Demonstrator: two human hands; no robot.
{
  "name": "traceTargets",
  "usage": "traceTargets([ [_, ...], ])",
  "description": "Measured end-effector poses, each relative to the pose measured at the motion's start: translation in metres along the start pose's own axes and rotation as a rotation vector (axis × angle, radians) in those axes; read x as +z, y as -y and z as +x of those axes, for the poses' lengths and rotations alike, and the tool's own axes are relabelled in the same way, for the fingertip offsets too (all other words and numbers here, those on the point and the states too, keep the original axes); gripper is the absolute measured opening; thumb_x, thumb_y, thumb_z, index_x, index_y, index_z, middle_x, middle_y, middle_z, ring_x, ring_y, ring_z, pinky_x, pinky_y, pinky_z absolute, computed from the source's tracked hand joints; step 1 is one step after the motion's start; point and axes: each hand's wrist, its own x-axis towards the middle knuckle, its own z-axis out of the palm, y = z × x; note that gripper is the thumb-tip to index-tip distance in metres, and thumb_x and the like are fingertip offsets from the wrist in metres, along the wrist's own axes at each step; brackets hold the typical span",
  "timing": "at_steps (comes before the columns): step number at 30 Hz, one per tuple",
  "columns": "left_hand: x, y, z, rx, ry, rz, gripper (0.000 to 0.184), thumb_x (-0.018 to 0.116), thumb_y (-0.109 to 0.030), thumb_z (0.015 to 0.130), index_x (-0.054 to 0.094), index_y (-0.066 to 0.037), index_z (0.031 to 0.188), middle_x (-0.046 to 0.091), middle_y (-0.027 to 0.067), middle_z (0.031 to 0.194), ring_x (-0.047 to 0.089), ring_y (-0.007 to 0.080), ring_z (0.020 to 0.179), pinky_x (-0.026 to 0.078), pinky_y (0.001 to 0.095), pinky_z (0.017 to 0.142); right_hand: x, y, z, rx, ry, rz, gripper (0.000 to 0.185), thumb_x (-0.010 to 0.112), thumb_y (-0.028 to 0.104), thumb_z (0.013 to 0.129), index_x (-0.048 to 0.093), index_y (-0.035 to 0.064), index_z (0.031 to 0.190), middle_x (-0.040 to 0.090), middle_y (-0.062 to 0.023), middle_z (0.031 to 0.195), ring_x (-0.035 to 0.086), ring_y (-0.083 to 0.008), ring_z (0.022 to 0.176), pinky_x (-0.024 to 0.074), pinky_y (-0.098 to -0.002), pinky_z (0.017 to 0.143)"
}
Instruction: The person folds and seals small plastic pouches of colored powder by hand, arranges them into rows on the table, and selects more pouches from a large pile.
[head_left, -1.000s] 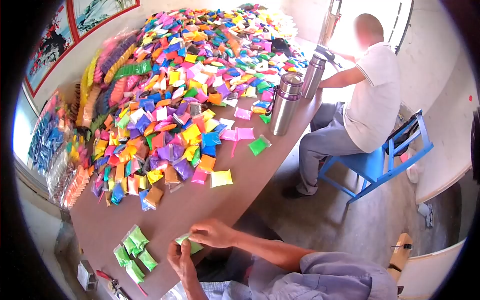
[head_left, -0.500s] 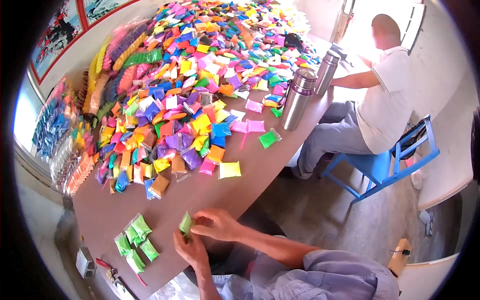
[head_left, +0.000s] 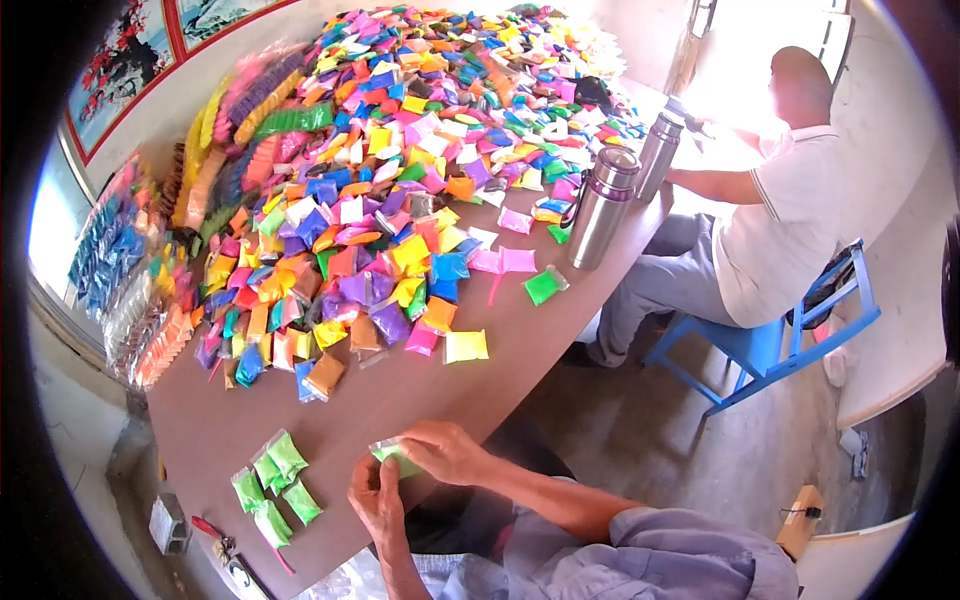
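Observation:
A small clear packet of light green stuff is held over the table's near edge. My left hand pinches its lower left side between thumb and fingers. On its right side the fingers of my right hand are closed, partly covering it. Left of my hands, several similar green packets lie in a loose cluster on the brown table. A yellow packet lies beyond my hands, at the near edge of a big heap of many-coloured packets.
Two steel flasks stand at the table's right edge. Another person sits on a blue chair at the far right. Strips of joined packets are piled at the left. Keys with a red tag lie at the near left corner.
The green packet has turned from edge-on to a flatter pose, showing its broad face. My right hand has shifted slightly right and down. The view has moved a little.

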Motion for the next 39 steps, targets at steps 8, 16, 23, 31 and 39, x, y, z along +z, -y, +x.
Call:
traceTargets([
  [8, 0.003, -0.014, 0.0, -0.113, -0.019, 0.063, 0.012, 0.071, -0.009, 0.092, 0.067, 0.003, 0.092, 0.057, -0.0026, 0.079, 0.05, 0.0069, 0.073, 0.041, 0.026, 0.062, -0.006, 0.002, -0.001, 0.304, 0.151, 0.029, 0.027, 0.066, 0.024, 0.099, 0.073, 0.003, 0.114, 0.074, -0.0136, 0.095, 0.068, -0.0107, 0.088, 0.0551, -0.0321, 0.077],
  [16, -0.004, 0.003, 0.003, -0.107, -0.019, -0.15, 0.015, 0.071, -0.01, 0.097, 0.073, 0.001, 0.107, 0.068, -0.0031, 0.088, 0.057, 0.0038, 0.079, 0.046, 0.0216, 0.071, 0.002, -0.001, 0.001, 0.26, 0.12, 0.124, 0.014, 0.072, 0.01, 0.097, 0.072, 0.0002, 0.107, 0.061, 0.004, 0.085, 0.051, -0.001, 0.072, 0.0442, -0.0222, 0.061],
  [23, -0.004, 0.001, 0.004, -0.082, 0.069, -0.118, 0.025, 0.074, -0.021, 0.098, 0.072, 0.002, 0.109, 0.072, 0.0008, 0.089, 0.061, 0.0081, 0.082, 0.051, 0.0258, 0.074, -0.003, -0.002, 0.003, 0.235, 0.098, 0.056, 0.015, 0.071, 0.012, 0.096, 0.072, -0.0004, 0.104, 0.068, -0.0037, 0.088, 0.059, -0.0063, 0.076, 0.0487, -0.025, 0.065],
  [31, -0.007, 0.005, 0.001, -0.086, 0.056, -0.044, 0.03, 0.072, -0.024, 0.099, 0.072, 0.003, 0.11, 0.073, 0.0062, 0.091, 0.063, 0.0107, 0.083, 0.052, 0.0291, 0.077, 0.0, -0.002, 0.001, 0.222, 0.122, 0.035, 0.019, 0.072, 0.015, 0.095, 0.072, -0.0001, 0.106, 0.071, -0.0075, 0.093, 0.064, -0.0102, 0.078, 0.0514, -0.0271, 0.069],
  [39, -0.007, 0.01, 0.001, -0.065, 0.097, 0.003, 0.032, 0.074, -0.025, 0.096, 0.072, 0.004, 0.111, 0.074, 0.0107, 0.089, 0.066, 0.0138, 0.081, 0.053, 0.0311, 0.075, 0.002, 0.0, 0.0, 0.198, 0.047, -0.016, 0.018, 0.07, 0.016, 0.097, 0.072, 0.0006, 0.108, 0.071, -0.0075, 0.092, 0.064, -0.0103, 0.081, 0.0524, -0.0283, 0.071],
])
